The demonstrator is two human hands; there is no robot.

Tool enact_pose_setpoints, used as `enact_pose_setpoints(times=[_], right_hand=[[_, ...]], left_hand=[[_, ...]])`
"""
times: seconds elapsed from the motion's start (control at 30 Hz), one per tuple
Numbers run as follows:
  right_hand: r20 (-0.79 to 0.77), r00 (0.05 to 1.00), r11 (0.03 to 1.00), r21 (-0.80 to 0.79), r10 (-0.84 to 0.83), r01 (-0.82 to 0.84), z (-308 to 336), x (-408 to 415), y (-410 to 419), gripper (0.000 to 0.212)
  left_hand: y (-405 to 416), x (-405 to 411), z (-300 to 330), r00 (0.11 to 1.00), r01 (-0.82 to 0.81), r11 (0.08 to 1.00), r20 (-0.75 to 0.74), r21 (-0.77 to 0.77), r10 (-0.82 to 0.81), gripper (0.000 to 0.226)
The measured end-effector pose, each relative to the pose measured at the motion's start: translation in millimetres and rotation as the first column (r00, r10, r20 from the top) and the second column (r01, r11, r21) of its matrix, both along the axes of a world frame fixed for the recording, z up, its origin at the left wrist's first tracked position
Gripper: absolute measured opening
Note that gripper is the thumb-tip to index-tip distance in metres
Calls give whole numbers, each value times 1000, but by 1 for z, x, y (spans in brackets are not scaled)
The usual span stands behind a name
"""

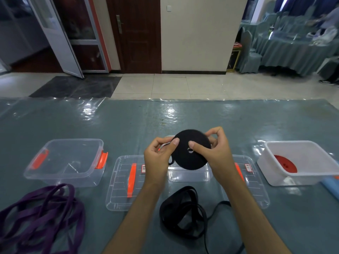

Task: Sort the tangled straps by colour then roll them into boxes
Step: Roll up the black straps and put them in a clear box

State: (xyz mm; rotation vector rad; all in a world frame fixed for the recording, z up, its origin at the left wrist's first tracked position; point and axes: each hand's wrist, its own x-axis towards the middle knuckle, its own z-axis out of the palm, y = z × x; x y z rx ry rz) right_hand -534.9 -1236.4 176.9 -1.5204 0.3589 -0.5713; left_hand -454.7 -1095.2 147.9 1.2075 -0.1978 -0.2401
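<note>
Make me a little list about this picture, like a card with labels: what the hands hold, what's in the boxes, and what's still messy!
hands: left hand and right hand both grip the black roll above the table
black loose strap: unrolled pile near the person
purple strap: tangled, left side
white box: holds a red roll
clear box: left, no strap inside
lids: flat on the table

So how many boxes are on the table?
3: a clear box at left, a clear box behind the hands, partly hidden, and a white box at right.
</note>
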Motion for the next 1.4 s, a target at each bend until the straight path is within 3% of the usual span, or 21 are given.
enact_pose_setpoints(times=[0.17, 0.33, 0.5, 0.73, 0.87, 1.07, 1.27, 1.4], right_hand=[[-33, 991, 991, -32, 133, -134, -3, 3, -8, 39], [16, 998, 998, -7, 64, -64, -13, 10, -10, 37], [27, 999, 999, 28, -44, 43, -22, 22, -13, 37], [6, 997, 993, 92, -75, 74, -32, 42, -29, 40], [-6, 995, 980, 175, -95, 94, -44, 56, -36, 41], [-30, 987, 942, 293, -160, 162, -60, 76, -47, 43], [-62, 967, 865, 436, -248, 250, -89, 92, -60, 42], [-150, 960, 875, 396, -238, 279, -117, 94, -75, 33]], left_hand=[[1, -5, -10, 999, -45, 999, -9, 24, 46, 14], [4, -6, -21, 1000, -14, 1000, -17, 26, 15, 20], [-12, 4, -21, 988, -144, 990, -57, 7, 144, 11], [-29, 29, -33, 910, -17, 980, -409, -199, -67, 12], [-39, 39, -37, 932, -71, 991, -361, -111, 26, 32], [-53, 50, -49, 958, -52, 997, -284, -62, 32, 30], [-70, 60, -63, 902, 132, 990, -408, -52, -141, 40], [-86, 73, -80, 892, 103, 993, -447, 50, -71, 39]])
